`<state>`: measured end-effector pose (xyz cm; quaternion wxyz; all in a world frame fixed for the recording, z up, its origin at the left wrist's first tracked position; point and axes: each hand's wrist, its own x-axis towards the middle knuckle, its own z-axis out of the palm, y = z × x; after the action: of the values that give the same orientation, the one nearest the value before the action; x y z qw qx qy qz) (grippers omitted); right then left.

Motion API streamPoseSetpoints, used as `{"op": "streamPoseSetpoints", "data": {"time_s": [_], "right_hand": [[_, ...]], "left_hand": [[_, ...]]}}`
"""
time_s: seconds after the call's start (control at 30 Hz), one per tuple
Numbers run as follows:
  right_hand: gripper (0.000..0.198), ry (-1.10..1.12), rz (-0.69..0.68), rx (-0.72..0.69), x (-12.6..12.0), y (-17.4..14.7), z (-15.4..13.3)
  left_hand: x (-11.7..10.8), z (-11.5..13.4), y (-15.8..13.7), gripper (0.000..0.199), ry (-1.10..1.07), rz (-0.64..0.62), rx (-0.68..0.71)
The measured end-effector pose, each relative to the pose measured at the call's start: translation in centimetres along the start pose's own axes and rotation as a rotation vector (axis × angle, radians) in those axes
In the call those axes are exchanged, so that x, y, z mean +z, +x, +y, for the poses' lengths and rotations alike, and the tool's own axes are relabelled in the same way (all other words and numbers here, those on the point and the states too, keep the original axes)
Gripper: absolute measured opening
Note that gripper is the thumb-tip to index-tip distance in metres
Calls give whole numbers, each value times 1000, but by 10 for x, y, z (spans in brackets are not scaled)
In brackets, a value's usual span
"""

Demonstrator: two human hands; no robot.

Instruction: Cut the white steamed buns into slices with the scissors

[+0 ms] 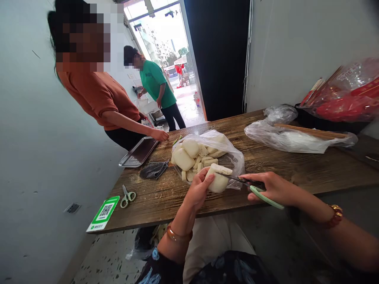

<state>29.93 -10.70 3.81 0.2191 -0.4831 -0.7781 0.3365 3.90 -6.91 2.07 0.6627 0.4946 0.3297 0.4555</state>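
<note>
My left hand [199,188] grips a pale steamed bun [218,182] over the front edge of the table. A slice along the bun's top is partly parted from it. Scissors [263,195] with light green handles sit in my right hand [268,185], and their blades reach into the cut of the bun. Just beyond my hands lies an open clear plastic bag [237,156]. Whole buns [183,158] and cut slices [209,161] rest in it.
On the wooden table [160,205] are other scissors [128,196], a dark cloth [154,169], a metal tray [139,152] and a QR-code card [103,213]. Wooden skewers [310,132] lie on plastic at the right. A person in orange [100,94] stands at the far left side, another in green [156,83] near the doorway.
</note>
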Motion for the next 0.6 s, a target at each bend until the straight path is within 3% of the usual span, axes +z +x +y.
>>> {"op": "streamPoseSetpoints", "data": {"time_s": [0.17, 0.6], "right_hand": [[79, 27, -77, 0, -6, 1, -5], [71, -47, -38, -53, 2, 24, 1]], "left_hand": [[0, 0, 2, 49, 73, 56, 2], [-4, 0, 10, 44, 308, 78, 45]]}}
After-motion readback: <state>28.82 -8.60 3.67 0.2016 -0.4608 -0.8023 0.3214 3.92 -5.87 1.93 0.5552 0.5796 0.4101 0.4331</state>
